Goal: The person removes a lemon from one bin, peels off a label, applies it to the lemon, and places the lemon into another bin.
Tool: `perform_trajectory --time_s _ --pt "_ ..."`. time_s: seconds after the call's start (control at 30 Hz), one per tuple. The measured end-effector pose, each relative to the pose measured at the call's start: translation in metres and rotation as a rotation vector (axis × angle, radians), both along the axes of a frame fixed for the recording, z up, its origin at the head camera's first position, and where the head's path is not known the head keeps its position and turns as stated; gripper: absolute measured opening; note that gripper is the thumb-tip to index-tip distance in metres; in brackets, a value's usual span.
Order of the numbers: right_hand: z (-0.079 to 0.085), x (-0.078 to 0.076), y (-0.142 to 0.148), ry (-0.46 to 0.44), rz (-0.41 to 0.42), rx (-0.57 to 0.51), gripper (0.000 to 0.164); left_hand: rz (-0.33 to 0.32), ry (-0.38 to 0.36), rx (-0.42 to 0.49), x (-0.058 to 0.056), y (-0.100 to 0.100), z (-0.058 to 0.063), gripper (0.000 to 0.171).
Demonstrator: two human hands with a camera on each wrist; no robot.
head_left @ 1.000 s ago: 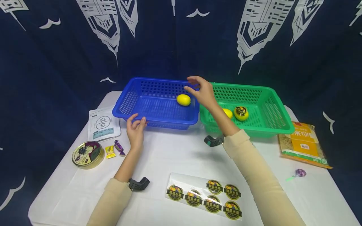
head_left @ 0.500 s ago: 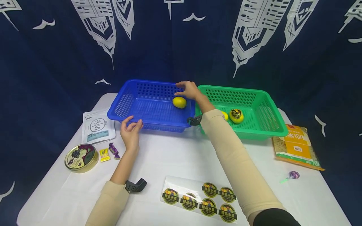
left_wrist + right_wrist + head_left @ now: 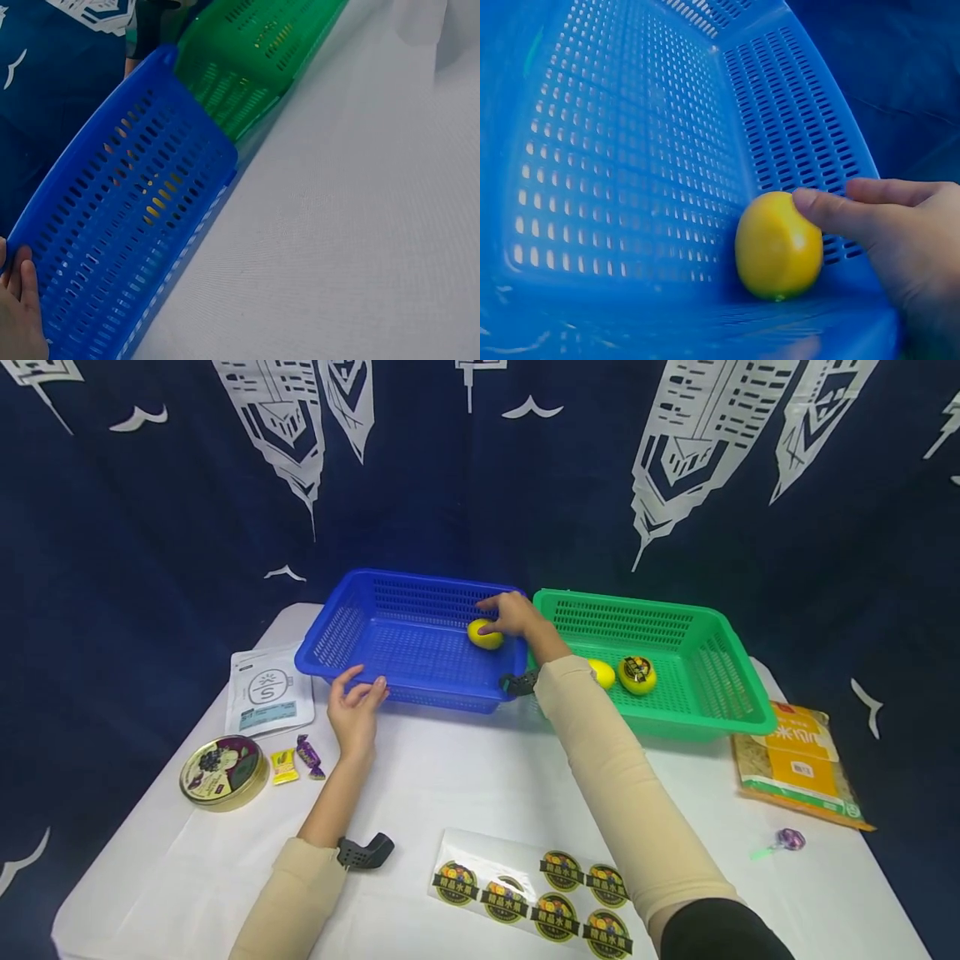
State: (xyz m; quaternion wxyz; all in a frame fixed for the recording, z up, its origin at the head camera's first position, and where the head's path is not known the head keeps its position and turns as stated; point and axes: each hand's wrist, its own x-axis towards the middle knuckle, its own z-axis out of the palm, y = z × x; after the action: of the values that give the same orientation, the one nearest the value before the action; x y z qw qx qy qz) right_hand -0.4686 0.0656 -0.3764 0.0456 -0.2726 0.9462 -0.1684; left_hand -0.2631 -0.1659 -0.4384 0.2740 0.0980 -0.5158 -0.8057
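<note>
On the left side of the white-covered table (image 3: 420,793), a round tin (image 3: 223,772), a yellow-wrapped candy (image 3: 284,766), a purple-wrapped candy (image 3: 309,756) and a white pouch (image 3: 270,689) lie near the left hand (image 3: 354,718). That hand's fingers are loosely bent, thumb apart, fingertips against the outside of the blue plastic basket (image 3: 405,692) by its front edge; it appears to steady the basket rather than grip it. The lemon (image 3: 776,247) sits on the basket floor at the right end, close to the wall. Over it, the right hand (image 3: 517,614) lays its thumb on the fruit's skin while the index finger extends above, apart from it; no firm grasp shows, though the other fingers are largely hidden. The step in hand seems to be taking hold of this lemon, and the next move would call for closing thumb and fingers round its sides before lifting. Below lies a sheet of round stickers (image 3: 555,912). Farther right, the green plastic basket (image 3: 716,689) contains another yellow fruit (image 3: 602,673) and a stickered yellow fruit (image 3: 637,675), with an orange-labelled bag (image 3: 802,768) and a lollipop (image 3: 790,839) beyond.
</note>
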Motion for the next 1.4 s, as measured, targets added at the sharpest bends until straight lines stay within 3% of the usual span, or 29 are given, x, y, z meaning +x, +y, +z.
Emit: perform_trajectory --time_s 0.17,0.37,0.67,1.13,1.27,1.4 --pt "0.001 -0.004 -0.001 -0.033 0.064 0.141 0.057 -0.01 -0.009 -0.011 0.001 0.001 0.0 0.042" --pt "0.004 -0.009 -0.005 -0.072 0.132 0.236 0.052 -0.01 -0.008 -0.016 0.001 -0.001 -0.001 0.041" --pt "0.004 -0.012 -0.009 -0.083 0.138 0.366 0.052 -0.007 0.009 -0.024 0.0 -0.001 -0.001 0.044" --pt "0.004 -0.008 -0.01 -0.111 0.148 0.389 0.057 -0.002 0.009 -0.019 0.0 0.0 -0.002 0.042" --pt "0.004 -0.007 -0.008 -0.113 0.141 0.335 0.055 -0.003 0.003 -0.022 -0.001 0.001 -0.002 0.041" --pt "0.007 -0.004 -0.007 -0.112 0.169 0.206 0.055 0.002 -0.002 -0.029 0.0 -0.001 -0.003 0.042"
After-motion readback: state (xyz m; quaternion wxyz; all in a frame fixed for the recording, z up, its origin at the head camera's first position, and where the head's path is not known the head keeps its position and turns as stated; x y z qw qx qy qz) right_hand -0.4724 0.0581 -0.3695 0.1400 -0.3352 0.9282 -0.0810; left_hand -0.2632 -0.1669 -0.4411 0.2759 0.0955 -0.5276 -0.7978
